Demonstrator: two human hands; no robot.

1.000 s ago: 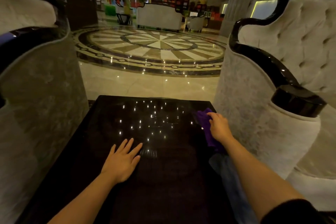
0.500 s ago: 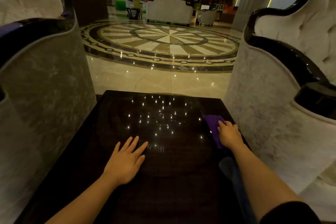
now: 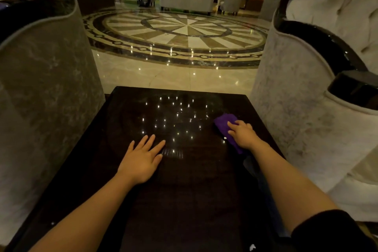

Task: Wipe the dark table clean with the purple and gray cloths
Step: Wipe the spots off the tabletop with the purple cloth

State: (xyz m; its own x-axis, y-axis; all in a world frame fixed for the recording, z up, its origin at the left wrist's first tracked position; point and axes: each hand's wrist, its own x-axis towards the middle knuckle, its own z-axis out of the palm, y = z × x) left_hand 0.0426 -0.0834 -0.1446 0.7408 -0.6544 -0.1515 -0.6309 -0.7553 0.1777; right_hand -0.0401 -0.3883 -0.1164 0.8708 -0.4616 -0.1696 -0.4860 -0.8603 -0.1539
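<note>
my right hand point(image 3: 242, 134) presses the purple cloth point(image 3: 226, 124) flat on the dark counter point(image 3: 184, 200), near its right edge. my left hand point(image 3: 141, 159) lies open, fingers spread, holding nothing. a gray cloth point(image 3: 256, 172) trails under my right forearm; i judge it could drag off the edge.

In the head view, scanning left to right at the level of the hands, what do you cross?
Left armchair → bare dark table → left hand, flat on the table → purple cloth → right hand pressing on the cloth → right armchair.
</note>
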